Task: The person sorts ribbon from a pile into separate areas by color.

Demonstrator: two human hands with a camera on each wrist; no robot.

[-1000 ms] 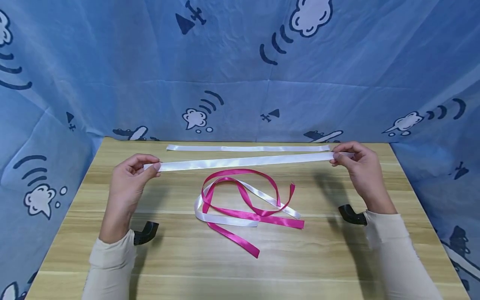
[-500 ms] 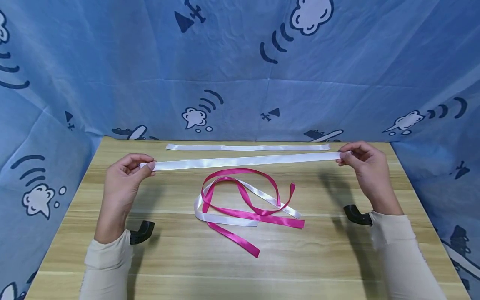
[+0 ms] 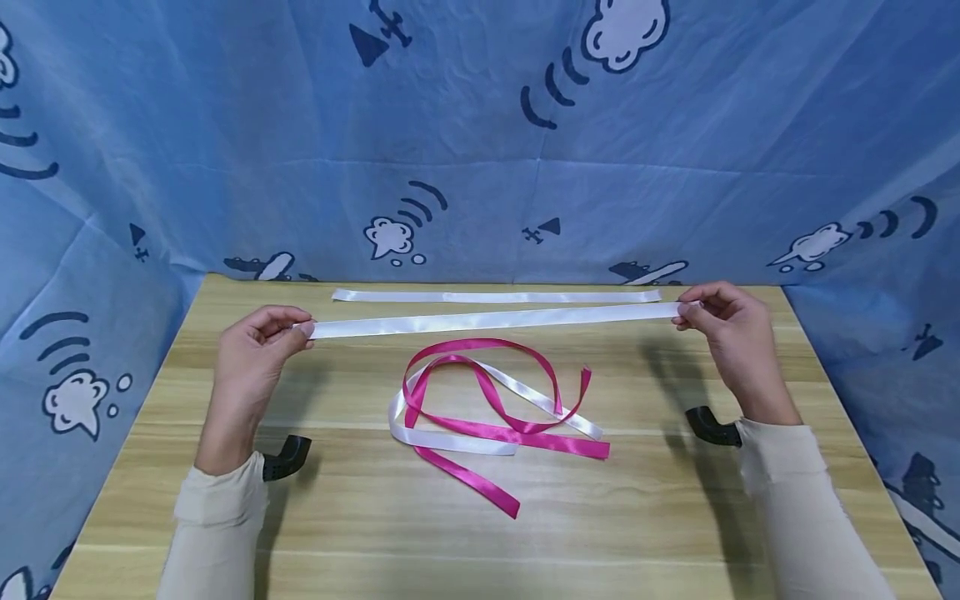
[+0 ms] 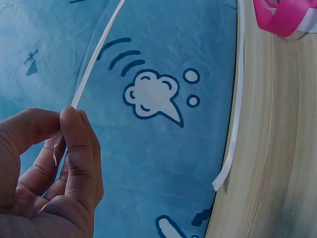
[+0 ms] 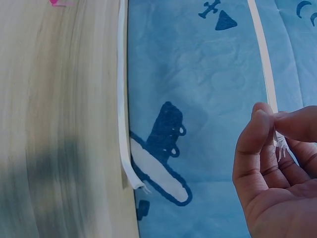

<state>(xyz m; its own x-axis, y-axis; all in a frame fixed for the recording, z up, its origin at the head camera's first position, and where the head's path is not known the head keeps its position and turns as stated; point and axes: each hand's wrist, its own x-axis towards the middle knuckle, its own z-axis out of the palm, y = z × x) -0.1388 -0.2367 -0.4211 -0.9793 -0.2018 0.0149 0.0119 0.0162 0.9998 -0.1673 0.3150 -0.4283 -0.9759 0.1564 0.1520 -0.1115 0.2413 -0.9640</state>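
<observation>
A white satin ribbon [image 3: 495, 320] is stretched straight between both hands, raised above the table. My left hand [image 3: 253, 358] pinches one end between thumb and fingers; in the left wrist view a short tail of the ribbon [image 4: 94, 62] pokes out below the fingertips. The other end is pinched by my right hand [image 3: 738, 354], where a frayed tip of ribbon [image 5: 280, 144] shows in the right wrist view. Behind it, a second white ribbon [image 3: 495, 297] lies straight along the table's far edge. Nearer me, pink ribbons [image 3: 472, 479] lie loosely looped over another white ribbon [image 3: 457, 442].
The wooden table [image 3: 600, 525] ends at a blue printed cloth [image 3: 465, 108] hanging behind it and at both sides. A black curved piece sticks out from each wrist, the left one [image 3: 287, 458] and the right one [image 3: 711, 427].
Both hands have drawn slightly apart, the right hand shifting right and the left a little left, keeping the ribbon taut between them. The ribbons on the table have stayed put.
</observation>
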